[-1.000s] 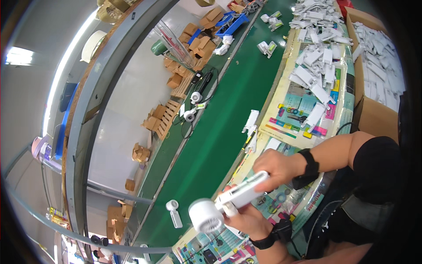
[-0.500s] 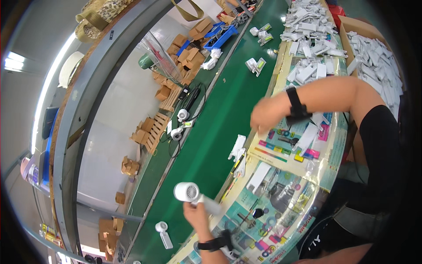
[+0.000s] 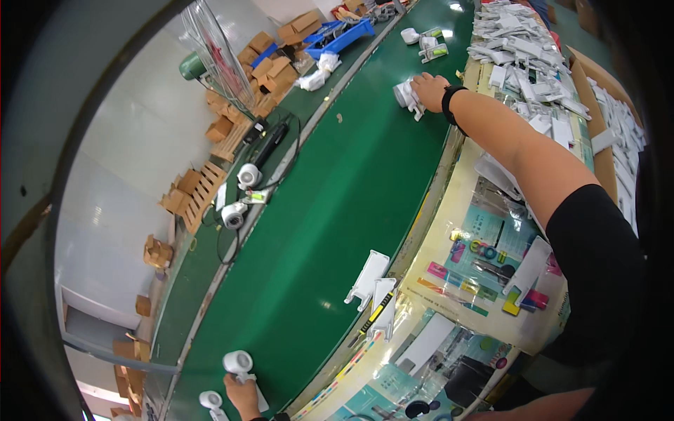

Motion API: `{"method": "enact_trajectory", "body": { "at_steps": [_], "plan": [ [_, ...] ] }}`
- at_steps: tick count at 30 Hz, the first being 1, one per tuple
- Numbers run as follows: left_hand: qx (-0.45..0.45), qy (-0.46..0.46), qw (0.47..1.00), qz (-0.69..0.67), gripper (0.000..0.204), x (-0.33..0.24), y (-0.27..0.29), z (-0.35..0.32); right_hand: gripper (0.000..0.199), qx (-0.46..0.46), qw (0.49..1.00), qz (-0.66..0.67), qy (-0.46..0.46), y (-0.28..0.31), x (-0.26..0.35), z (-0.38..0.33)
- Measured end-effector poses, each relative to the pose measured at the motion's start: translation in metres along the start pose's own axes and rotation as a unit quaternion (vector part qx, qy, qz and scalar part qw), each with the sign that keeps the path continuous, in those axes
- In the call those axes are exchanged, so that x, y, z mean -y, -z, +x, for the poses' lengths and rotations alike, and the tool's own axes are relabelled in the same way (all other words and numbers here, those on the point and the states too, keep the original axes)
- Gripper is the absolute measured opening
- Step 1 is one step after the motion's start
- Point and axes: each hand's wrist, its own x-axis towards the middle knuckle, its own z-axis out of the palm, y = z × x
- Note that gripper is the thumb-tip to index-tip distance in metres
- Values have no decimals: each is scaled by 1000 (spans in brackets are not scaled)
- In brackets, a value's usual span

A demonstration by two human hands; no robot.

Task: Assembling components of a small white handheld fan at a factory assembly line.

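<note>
Low in the view, my left hand [image 3: 242,396] is closed around the handle of a white hair dryer [image 3: 238,362], its round head toward the far side, over the green conveyor belt [image 3: 330,210]. A second white hair dryer [image 3: 210,400] lies just to its left. My right arm stretches far forward, and my right hand [image 3: 430,91] has its fingers curled over another white hair dryer [image 3: 405,95] on the belt; its open-sided handle partly shows below the fingers. Two white handle shells [image 3: 368,277] and a yellow-black screwdriver [image 3: 377,313] lie at the belt's near edge.
More dryer parts [image 3: 432,48] sit farther up the belt. White shells [image 3: 523,49] are heaped on the covered worktable, beside a full carton [image 3: 604,140] at the right. Across the belt are two dryers [image 3: 235,214] with cables, a blue crate [image 3: 340,36] and cardboard boxes [image 3: 277,74].
My left hand has carried the hair dryer down and left, beside the other one. My right hand has moved from over the worktable's edge forward onto the dryer on the belt. The view has shifted.
</note>
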Motion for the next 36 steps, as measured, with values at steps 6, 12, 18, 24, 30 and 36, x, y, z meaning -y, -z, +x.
{"method": "enact_trajectory", "body": {
  "at_steps": [6, 12, 18, 24, 30, 36],
  "plan": [
    [-215, -78, 973, 21, 54, -43, 14, -17, 21, 144, 988, 16, -57, 20, 3, -1],
    [77, 103, 815, -565, 28, -156, 66, -89, 42, 344, 704, 607, -128, 119, 20, -29],
    [298, 53, 691, -657, 44, -239, 31, -177, 44, 435, 525, 730, 38, 256, 87, -148],
    [215, 78, 501, -834, 44, -266, 30, -239, 40, 526, 511, 639, 230, 350, 142, -266],
    [245, 104, 490, -830, 30, -236, 37, -263, 43, 265, 730, 493, 392, 375, 132, -278],
    [327, 81, 381, -861, 30, -210, 49, -284, 90, 320, 538, 677, 388, 326, 156, -292]
  ]
}}
